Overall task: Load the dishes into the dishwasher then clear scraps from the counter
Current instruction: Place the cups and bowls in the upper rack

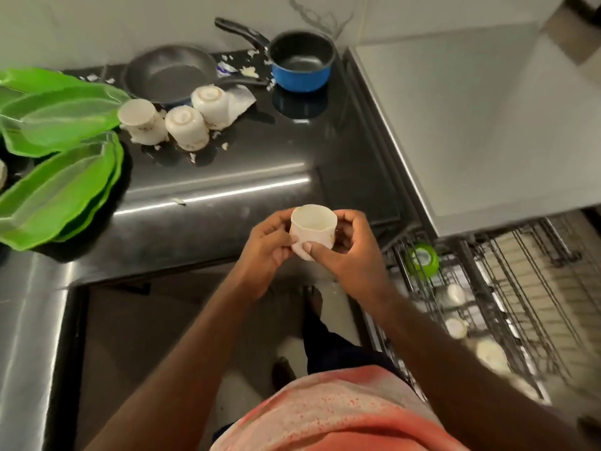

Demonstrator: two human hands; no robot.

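I hold a white cup (313,231) with both my left hand (268,252) and right hand (344,255), just beside the counter (260,164).

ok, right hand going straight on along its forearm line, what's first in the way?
The white cup that the right hand now grips; just past it, probably the left hand on the cup's other side.

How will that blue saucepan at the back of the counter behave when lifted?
The blue saucepan looks rigid metal, so it should not flex. It appears empty, so probably fairly light. Held by its long handle, the bowl may dip.
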